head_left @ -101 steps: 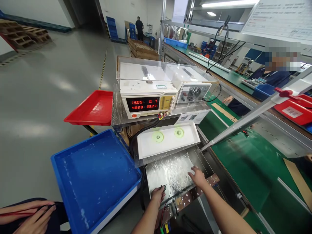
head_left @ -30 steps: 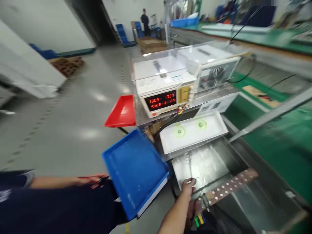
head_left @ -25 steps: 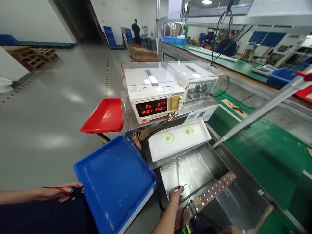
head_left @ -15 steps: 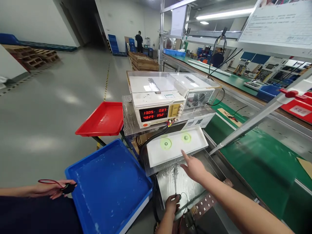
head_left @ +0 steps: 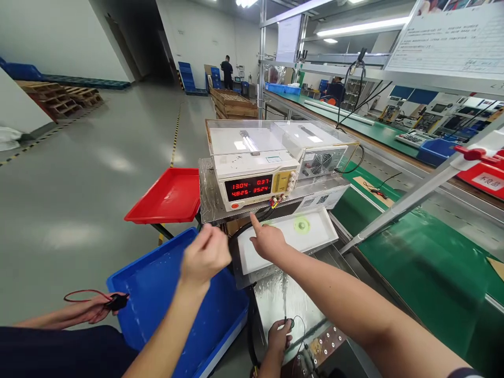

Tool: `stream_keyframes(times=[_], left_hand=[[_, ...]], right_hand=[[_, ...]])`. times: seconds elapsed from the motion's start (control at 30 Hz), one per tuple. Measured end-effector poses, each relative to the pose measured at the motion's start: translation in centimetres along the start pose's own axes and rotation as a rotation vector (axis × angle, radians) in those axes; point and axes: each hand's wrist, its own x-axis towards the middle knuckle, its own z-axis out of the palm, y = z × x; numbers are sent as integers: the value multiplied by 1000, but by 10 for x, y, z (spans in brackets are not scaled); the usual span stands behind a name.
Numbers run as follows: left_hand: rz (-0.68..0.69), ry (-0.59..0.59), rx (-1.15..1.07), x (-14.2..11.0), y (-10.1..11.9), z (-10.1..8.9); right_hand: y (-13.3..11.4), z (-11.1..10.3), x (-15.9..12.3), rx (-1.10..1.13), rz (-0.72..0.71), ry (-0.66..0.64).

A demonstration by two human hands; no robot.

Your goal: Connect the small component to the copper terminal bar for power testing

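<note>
My right hand (head_left: 270, 241) rests on the white panel (head_left: 318, 236) with its index finger stretched toward the power supply (head_left: 252, 178). It covers the left green round pad; the right green pad (head_left: 301, 226) shows. It holds nothing. Low down, my left hand (head_left: 279, 335) is closed on a small black part with a thin wire (head_left: 290, 323), over the shiny metal tank (head_left: 275, 299). A brown drilled bar (head_left: 323, 344) lies across the tank beside it.
Another person's arm reaches in from the lower left, its closed hand (head_left: 205, 256) near the black cable (head_left: 252, 223). That person's other hand (head_left: 100, 307) holds a red-wired black part. A blue tray (head_left: 157, 283), red tray (head_left: 169, 194), slanted metal rod (head_left: 413, 199) and green belt (head_left: 413, 262) surround me.
My right hand moved up and left from above the tank onto the white panel. The other person's arm came in over the blue tray. My left hand stayed at the tank.
</note>
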Motion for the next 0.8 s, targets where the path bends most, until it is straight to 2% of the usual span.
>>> stream_keyframes(times=[0.03, 0.07, 0.1, 0.17, 0.23, 0.3, 0.37, 0.47, 0.6, 0.7, 0.8], left_hand=[[86, 6, -21, 31, 10, -29], [255, -18, -32, 59, 20, -52], [435, 37, 37, 83, 28, -66], [785, 41, 415, 116, 41, -73], [972, 29, 729, 131, 49, -60], [1026, 9, 838, 136, 52, -44], [1048, -3, 866, 141, 53, -34], [1076, -16, 931, 149, 54, -30], [1091, -12, 986, 155, 52, -26], [1081, 17, 1007, 150, 39, -26], [1062, 64, 1047, 134, 11, -32]], right_hand=[[8, -2, 2, 59, 43, 51], [20, -6, 5, 130, 91, 122], [33, -11, 7, 204, 138, 214], [64, -27, 14, 333, 223, 425], [92, -47, 23, 411, 276, 598], [109, -66, 32, 426, 281, 682], [115, -81, 40, 405, 252, 697], [112, -94, 50, 376, 216, 684], [107, -102, 55, 348, 221, 641], [108, -104, 58, 329, 192, 625], [109, -104, 59, 295, 169, 625]])
